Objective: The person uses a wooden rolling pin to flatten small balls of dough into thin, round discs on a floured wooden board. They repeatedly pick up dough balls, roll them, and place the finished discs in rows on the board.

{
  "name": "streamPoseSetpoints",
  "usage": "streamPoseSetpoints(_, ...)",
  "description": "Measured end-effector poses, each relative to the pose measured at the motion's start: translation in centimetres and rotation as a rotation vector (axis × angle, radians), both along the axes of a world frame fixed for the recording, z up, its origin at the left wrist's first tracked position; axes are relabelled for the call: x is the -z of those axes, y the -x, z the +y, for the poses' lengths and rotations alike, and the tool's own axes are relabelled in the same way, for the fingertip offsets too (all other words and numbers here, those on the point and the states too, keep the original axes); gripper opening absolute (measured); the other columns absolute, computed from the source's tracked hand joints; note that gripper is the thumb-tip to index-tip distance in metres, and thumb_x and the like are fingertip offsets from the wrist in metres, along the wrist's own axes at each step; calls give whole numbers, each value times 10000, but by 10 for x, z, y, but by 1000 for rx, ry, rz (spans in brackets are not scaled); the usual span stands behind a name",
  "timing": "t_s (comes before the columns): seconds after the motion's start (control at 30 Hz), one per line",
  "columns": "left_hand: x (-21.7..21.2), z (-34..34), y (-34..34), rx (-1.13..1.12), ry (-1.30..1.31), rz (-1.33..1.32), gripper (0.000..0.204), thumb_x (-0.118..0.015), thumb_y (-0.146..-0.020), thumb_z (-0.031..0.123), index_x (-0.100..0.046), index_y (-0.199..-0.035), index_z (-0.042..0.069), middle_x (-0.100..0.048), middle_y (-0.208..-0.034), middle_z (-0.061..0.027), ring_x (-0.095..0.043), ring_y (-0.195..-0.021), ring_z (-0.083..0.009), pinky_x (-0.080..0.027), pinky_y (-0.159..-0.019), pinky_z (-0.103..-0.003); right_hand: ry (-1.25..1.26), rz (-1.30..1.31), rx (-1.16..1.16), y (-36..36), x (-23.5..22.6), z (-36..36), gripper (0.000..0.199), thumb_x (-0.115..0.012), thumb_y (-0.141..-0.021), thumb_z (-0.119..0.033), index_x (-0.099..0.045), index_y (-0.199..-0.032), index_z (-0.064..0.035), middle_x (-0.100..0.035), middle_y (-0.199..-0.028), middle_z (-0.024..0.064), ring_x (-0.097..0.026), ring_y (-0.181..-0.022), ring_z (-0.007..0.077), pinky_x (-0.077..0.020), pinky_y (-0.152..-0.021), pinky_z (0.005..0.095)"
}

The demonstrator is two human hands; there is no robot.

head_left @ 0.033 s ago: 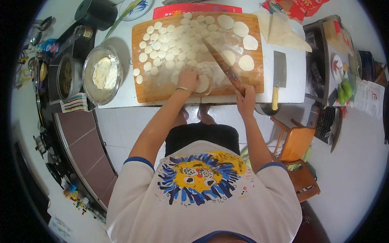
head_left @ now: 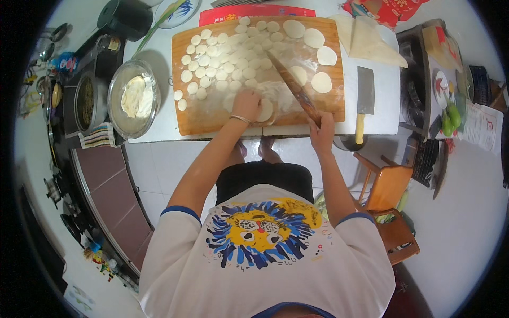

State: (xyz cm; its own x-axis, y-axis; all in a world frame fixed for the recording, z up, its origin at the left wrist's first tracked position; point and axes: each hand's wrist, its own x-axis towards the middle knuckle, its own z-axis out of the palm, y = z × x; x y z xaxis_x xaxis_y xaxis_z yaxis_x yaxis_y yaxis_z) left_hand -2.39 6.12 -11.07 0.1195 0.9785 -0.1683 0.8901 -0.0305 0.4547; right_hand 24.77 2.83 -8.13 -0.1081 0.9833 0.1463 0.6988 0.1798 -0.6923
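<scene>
Floury board (head_left: 199, 116); right hand (head_left: 322, 131) grips rolling pin (head_left: 297, 89); left hand (head_left: 247, 104) touches dough (head_left: 266, 111), closure unclear.

Brown tool (head_left: 297, 91): near end hidden. Red bag (head_left: 386, 10), patterned plate (head_left: 181, 18) cut off by upper edge.

We've got the left arm (head_left: 199, 172) slanting up and rightward from left of centre, through the wrist (head_left: 239, 121) to the left hand (head_left: 247, 105) in the upper middle of the frame — back of the hand up, fingertips mostly hidden from us. Over right of centre, we see the right arm (head_left: 332, 172) angling up and slightly leftward to the right hand (head_left: 322, 132), fingers curled in a closed grip — well apart from the left, and lower in the frame.
</scene>
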Motion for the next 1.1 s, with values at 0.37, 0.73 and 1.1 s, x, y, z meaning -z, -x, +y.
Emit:
streamPoseSetpoints(0.37, -8, 8, -9, 32, 278, 9, 196, -624, -803, 186, -645, -969, 82, -672, -901, -170, -647, -862, -355, -506, -766, -453, 72, 118, 178, -34, 14, -12, 290, -683, -854, -149, -554, -1072, -7, -559, -963, 169, -552, -874, 359, -444, -778, 418)
streamPoseSetpoints(0.73, 14, 139, -59, -135, -54, -722, 179, -613, -845, 118, -596, -986, 10, -672, -931, -155, -628, -814, -301, -502, -744, -380, 81, 121, 208, -35, 5, -5, 269, -668, -875, -153, -549, -1055, 7, -537, -939, 170, -535, -861, 347, -444, -759, 410)
streamPoseSetpoints(1.1, 9, 158, -45, -114, -310, 261, 124, -649, -784, 178, -651, -878, 96, -623, -922, -122, -611, -912, -289, -494, -794, -413, 62, 160, 242, -33, 6, 0, 268, -678, -865, -143, -552, -1043, 12, -537, -935, 174, -534, -852, 338, -447, -752, 403)
